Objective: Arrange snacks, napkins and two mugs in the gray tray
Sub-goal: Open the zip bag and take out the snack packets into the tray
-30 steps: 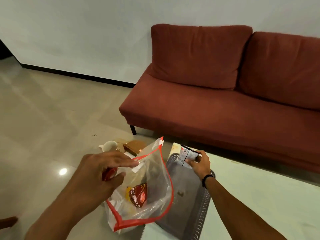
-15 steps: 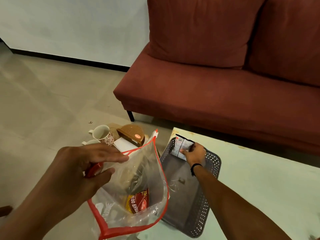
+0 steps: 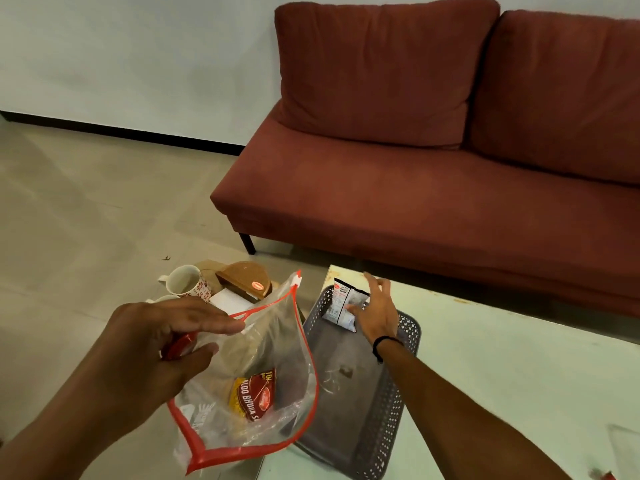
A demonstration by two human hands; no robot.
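My left hand grips the red rim of a clear zip bag, held open beside the table. Inside the bag lies a red and yellow snack packet. The gray perforated tray sits at the table's left end. A small white and black snack packet leans against the tray's far wall. My right hand hovers just right of that packet with fingers spread, the thumb close to it. On the floor stand a white mug with red pattern and a second mug's rim, white napkins and a brown snack pack.
A red sofa stands behind the pale green table. The floor items rest near a flat cardboard piece. Something clear lies at the table's right edge.
My right hand has let go of the white snack packet and opened; the packet now leans in the tray's far end. The view has shifted slightly.
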